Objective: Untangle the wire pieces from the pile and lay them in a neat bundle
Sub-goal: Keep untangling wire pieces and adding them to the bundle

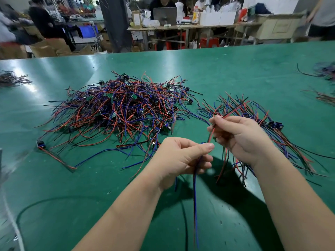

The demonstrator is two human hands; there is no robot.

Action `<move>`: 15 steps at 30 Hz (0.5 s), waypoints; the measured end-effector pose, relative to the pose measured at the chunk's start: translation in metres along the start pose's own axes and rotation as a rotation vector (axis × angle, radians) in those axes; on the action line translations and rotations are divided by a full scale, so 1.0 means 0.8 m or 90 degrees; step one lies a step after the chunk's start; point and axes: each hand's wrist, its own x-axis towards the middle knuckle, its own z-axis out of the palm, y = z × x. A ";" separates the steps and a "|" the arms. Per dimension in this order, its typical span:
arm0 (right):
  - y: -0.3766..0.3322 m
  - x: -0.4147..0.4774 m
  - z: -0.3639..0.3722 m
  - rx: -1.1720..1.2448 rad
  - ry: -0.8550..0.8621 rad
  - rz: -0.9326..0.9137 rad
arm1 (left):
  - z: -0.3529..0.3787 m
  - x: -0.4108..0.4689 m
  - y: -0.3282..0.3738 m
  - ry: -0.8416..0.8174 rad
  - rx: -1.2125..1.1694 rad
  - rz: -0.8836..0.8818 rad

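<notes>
red, blue and black wire pieces lie in one big tangled pile in the middle of the green table. one tidier bundle lies to the right of it, partly under the right hand. that hand's fingers are curled round a few wires. the left hand pinches one blue and red wire, which hangs down toward the person. three small wire heaps sit at the table's edges, one on the left and two on the right. behind the table are desks, brown boxes and one grey laptop.
</notes>
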 end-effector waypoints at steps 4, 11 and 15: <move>-0.012 0.008 -0.027 0.047 0.120 0.027 | 0.003 -0.005 -0.003 -0.074 0.071 -0.044; -0.011 0.011 -0.029 0.139 0.152 0.127 | -0.003 -0.007 0.000 -0.123 0.124 -0.055; -0.015 0.007 -0.028 0.185 0.139 0.126 | -0.007 -0.007 0.000 -0.136 0.137 -0.050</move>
